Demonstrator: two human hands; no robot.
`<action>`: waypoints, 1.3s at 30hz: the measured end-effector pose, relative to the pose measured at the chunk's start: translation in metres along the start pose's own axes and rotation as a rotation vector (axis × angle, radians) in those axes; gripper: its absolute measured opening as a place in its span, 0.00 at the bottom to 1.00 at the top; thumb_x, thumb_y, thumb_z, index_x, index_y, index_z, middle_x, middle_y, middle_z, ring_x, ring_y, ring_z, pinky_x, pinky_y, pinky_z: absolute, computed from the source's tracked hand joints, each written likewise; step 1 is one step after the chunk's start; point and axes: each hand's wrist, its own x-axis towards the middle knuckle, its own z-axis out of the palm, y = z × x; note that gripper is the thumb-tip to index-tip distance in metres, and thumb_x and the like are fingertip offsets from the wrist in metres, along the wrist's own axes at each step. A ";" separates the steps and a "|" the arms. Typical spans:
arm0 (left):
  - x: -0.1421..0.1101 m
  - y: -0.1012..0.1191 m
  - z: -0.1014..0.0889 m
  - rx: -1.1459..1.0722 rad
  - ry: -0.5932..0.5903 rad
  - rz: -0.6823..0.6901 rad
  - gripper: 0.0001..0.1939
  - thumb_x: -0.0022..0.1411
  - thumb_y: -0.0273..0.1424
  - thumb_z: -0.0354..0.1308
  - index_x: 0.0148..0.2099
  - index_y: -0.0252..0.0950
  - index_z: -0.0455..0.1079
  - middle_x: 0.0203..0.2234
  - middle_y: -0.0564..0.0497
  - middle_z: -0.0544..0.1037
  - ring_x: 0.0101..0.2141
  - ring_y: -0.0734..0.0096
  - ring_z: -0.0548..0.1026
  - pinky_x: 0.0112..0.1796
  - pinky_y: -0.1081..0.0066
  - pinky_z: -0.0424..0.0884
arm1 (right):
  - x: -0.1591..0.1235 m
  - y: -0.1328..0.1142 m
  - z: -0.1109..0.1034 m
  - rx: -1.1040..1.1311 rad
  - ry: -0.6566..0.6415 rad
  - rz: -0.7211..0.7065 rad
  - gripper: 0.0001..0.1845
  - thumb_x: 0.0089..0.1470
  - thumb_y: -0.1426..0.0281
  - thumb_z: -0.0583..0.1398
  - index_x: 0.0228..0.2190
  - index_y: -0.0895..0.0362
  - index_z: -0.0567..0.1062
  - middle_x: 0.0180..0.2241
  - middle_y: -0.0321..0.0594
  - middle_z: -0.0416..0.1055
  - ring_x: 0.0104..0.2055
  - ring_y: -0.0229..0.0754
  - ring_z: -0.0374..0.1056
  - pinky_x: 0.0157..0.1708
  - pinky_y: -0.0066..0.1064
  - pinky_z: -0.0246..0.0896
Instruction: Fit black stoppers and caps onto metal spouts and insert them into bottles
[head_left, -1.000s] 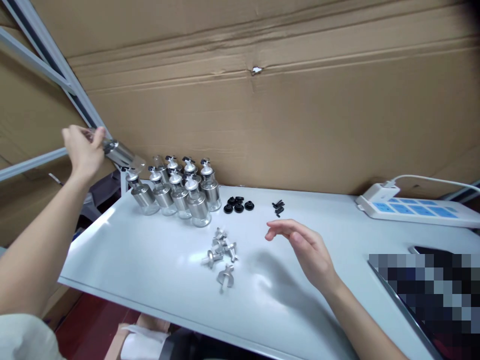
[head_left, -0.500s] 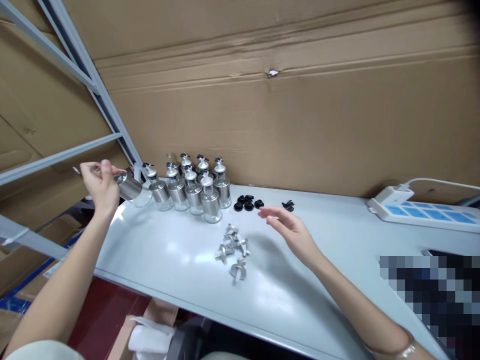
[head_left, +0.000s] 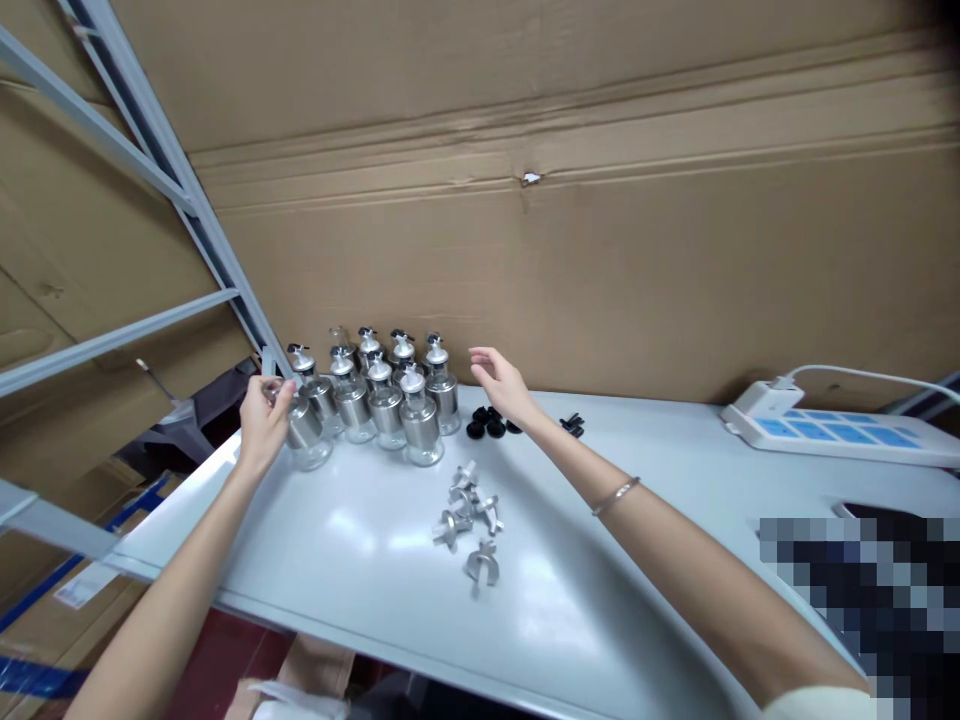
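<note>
My left hand is wrapped round the neck of a glass bottle with a metal band, at the left end of the bottle group. That bottle stands nearly upright, low over the table or on it; I cannot tell which. Beside it are several like bottles, most with silver pourer tops and black tips. Held in the air, my right hand is open with fingers stretched out. It is near some round black stoppers, which the forearm partly hides. Several loose silver pourer tops lie in front.
Small black pieces lie right of the stoppers. A white power strip with a plugged-in charger is at the right. Grey shelf bars rise on the left. Cardboard lines the back of the white table.
My left hand has brought the bottle from a tilted pose off the left side to nearly upright by the others. My right hand has moved left and away from me.
</note>
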 end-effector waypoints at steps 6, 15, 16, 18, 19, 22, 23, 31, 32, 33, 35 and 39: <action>0.000 -0.007 0.005 0.002 -0.027 0.027 0.17 0.53 0.47 0.53 0.34 0.38 0.64 0.27 0.51 0.72 0.30 0.64 0.71 0.37 0.65 0.68 | 0.035 0.008 0.014 -0.013 -0.090 -0.081 0.21 0.51 0.76 0.56 0.47 0.55 0.73 0.50 0.45 0.71 0.53 0.45 0.66 0.58 0.42 0.56; -0.008 -0.025 0.024 -0.060 0.016 -0.003 0.15 0.58 0.46 0.53 0.39 0.40 0.64 0.29 0.52 0.71 0.31 0.64 0.72 0.36 0.65 0.70 | 0.068 0.022 0.035 0.061 -0.140 -0.066 0.16 0.53 0.72 0.56 0.44 0.55 0.73 0.47 0.45 0.74 0.50 0.44 0.70 0.54 0.43 0.61; -0.013 -0.028 0.028 -0.072 0.039 -0.009 0.16 0.59 0.46 0.53 0.41 0.40 0.63 0.31 0.51 0.71 0.33 0.63 0.72 0.39 0.63 0.71 | 0.071 0.023 0.038 0.073 -0.133 -0.064 0.15 0.51 0.72 0.57 0.43 0.55 0.72 0.46 0.46 0.75 0.48 0.44 0.71 0.53 0.42 0.62; -0.023 -0.033 0.035 -0.093 0.086 -0.013 0.19 0.58 0.45 0.54 0.46 0.41 0.60 0.37 0.48 0.71 0.40 0.59 0.73 0.45 0.60 0.70 | 0.074 0.024 0.044 0.100 -0.116 -0.066 0.14 0.47 0.71 0.61 0.39 0.56 0.71 0.43 0.45 0.75 0.46 0.43 0.72 0.51 0.40 0.63; -0.028 -0.036 0.038 -0.101 0.102 -0.011 0.21 0.58 0.45 0.55 0.49 0.41 0.58 0.41 0.46 0.70 0.44 0.58 0.72 0.48 0.58 0.69 | 0.074 0.023 0.047 0.112 -0.106 -0.067 0.14 0.45 0.71 0.62 0.37 0.56 0.70 0.41 0.45 0.76 0.44 0.43 0.72 0.49 0.39 0.64; -0.037 -0.040 0.043 -0.115 0.107 0.004 0.28 0.57 0.45 0.57 0.54 0.41 0.53 0.48 0.42 0.66 0.49 0.56 0.70 0.52 0.57 0.67 | 0.073 0.020 0.054 0.146 -0.028 -0.062 0.11 0.42 0.70 0.62 0.31 0.55 0.67 0.35 0.42 0.75 0.38 0.43 0.73 0.43 0.37 0.67; -0.038 -0.041 0.044 -0.117 0.103 0.011 0.29 0.57 0.44 0.57 0.55 0.41 0.52 0.49 0.41 0.66 0.49 0.55 0.70 0.52 0.57 0.67 | 0.071 0.019 0.055 0.154 0.021 -0.059 0.10 0.44 0.69 0.61 0.30 0.54 0.65 0.34 0.42 0.75 0.37 0.43 0.73 0.42 0.37 0.67; -0.038 -0.041 0.045 -0.118 0.168 0.123 0.27 0.59 0.46 0.54 0.55 0.40 0.51 0.50 0.40 0.60 0.52 0.55 0.67 0.50 0.57 0.69 | 0.040 -0.036 0.022 0.083 0.535 -0.210 0.11 0.58 0.64 0.52 0.42 0.54 0.62 0.47 0.48 0.62 0.51 0.46 0.62 0.53 0.38 0.57; -0.038 -0.038 0.044 -0.120 0.197 0.139 0.27 0.60 0.47 0.54 0.55 0.40 0.51 0.51 0.39 0.59 0.54 0.54 0.64 0.52 0.55 0.66 | 0.035 -0.047 0.016 0.028 0.606 -0.289 0.11 0.59 0.64 0.51 0.42 0.54 0.63 0.46 0.47 0.61 0.50 0.46 0.62 0.52 0.38 0.58; -0.039 -0.036 0.044 -0.118 0.230 0.164 0.27 0.60 0.48 0.53 0.55 0.40 0.50 0.52 0.39 0.57 0.55 0.53 0.62 0.54 0.53 0.63 | 0.029 -0.057 0.012 -0.016 0.652 -0.358 0.11 0.60 0.64 0.50 0.43 0.53 0.64 0.46 0.47 0.61 0.49 0.47 0.63 0.50 0.39 0.58; -0.042 -0.027 0.044 -0.107 0.298 0.279 0.26 0.61 0.48 0.51 0.55 0.40 0.50 0.52 0.40 0.56 0.57 0.53 0.59 0.57 0.49 0.58 | 0.015 -0.073 0.008 -0.041 0.664 -0.477 0.12 0.63 0.63 0.49 0.46 0.51 0.63 0.45 0.46 0.61 0.47 0.47 0.64 0.46 0.40 0.61; -0.060 -0.002 0.053 -0.135 0.240 0.756 0.21 0.64 0.39 0.53 0.55 0.42 0.52 0.50 0.44 0.58 0.56 0.55 0.61 0.54 0.49 0.60 | -0.021 -0.083 0.025 0.060 0.488 -0.585 0.11 0.64 0.63 0.48 0.47 0.49 0.62 0.42 0.42 0.61 0.40 0.43 0.66 0.38 0.38 0.64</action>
